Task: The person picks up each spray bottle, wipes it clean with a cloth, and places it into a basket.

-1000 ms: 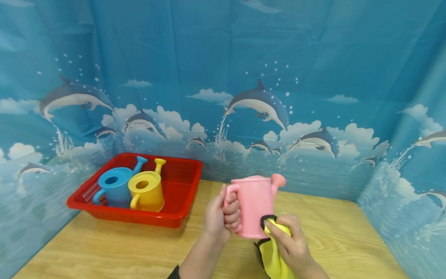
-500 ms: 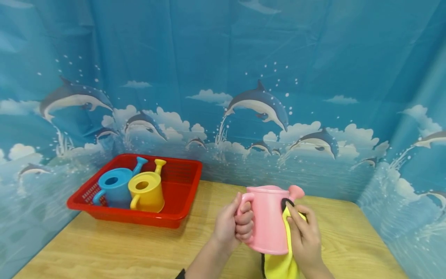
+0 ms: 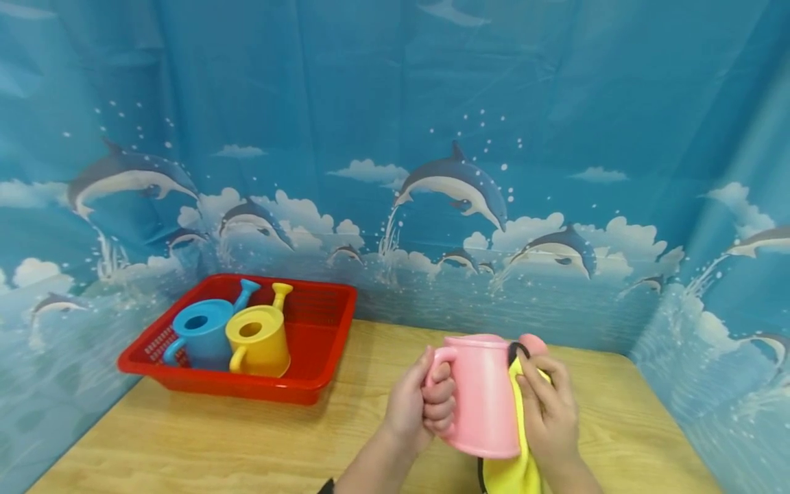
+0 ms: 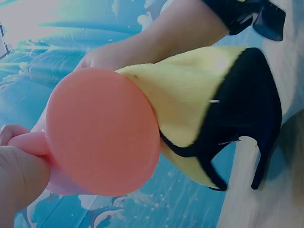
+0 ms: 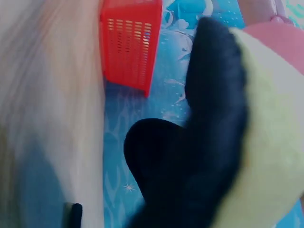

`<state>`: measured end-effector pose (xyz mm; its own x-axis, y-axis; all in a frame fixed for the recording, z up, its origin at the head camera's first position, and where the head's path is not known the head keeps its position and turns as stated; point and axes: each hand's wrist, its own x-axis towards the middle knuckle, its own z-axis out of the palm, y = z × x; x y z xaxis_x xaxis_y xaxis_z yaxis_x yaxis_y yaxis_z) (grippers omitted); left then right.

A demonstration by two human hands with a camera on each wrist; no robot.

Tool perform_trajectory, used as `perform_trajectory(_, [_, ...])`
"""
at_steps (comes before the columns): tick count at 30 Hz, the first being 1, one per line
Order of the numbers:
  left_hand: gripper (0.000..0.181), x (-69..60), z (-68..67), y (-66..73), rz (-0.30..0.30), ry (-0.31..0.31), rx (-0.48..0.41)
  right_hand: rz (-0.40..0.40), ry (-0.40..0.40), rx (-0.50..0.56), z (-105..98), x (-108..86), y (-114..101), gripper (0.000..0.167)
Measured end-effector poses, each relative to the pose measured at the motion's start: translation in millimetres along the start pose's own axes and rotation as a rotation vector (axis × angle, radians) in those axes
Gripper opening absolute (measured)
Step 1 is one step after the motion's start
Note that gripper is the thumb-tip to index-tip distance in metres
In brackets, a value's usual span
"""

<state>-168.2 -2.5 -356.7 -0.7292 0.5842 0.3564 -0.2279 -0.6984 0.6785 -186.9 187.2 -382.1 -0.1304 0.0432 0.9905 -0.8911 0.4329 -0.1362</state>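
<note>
In the head view my left hand (image 3: 422,405) grips the handle of a pink watering can (image 3: 484,398), held up over the table. My right hand (image 3: 549,412) pinches a yellow cloth (image 3: 515,473) with black edging against the can's right side, near the spout. Most of the spout is hidden behind that hand; only its pink rose end shows. From the left wrist view the can's round base (image 4: 102,133) faces the camera, and the cloth (image 4: 185,90) hangs beside it. The cloth's dark edge (image 5: 213,95) fills much of the right wrist view, blurred.
A red plastic basket (image 3: 315,384) stands at the back left of the wooden table (image 3: 247,439). Inside it are a blue watering can (image 3: 206,336) and a yellow watering can (image 3: 262,339), side by side. A blue dolphin-print curtain (image 3: 370,103) hangs behind the table.
The pink can has moved right and lower, tilting a little. My right hand has slid the cloth from near the can's base up to beside the spout.
</note>
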Motion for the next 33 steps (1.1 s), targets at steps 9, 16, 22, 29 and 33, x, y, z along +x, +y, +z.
perform_trajectory(9, [0.049,-0.7,-14.2,16.7,0.133,0.029,-0.05,-0.177,-0.1,0.031,16,-4.5,-11,0.033])
perform_trajectory(16, [0.05,-0.3,-22.3,23.9,0.175,-0.037,-0.113,-0.214,-0.115,0.08,17,-8.3,-14,0.031])
perform_trajectory(22, [0.049,-0.8,-20.3,19.1,0.111,-0.107,-0.143,-0.072,-0.076,0.068,11,-7.4,-7,0.035])
perform_trajectory(29, [0.048,-1.0,-4.1,0.7,-0.025,-0.11,-0.051,0.123,0.016,-0.144,-7,2.0,-4,0.032])
perform_trajectory(33, [0.048,-0.8,2.3,-7.2,-0.06,-0.097,-0.039,0.25,-0.002,-0.235,-15,7.4,-9,0.026])
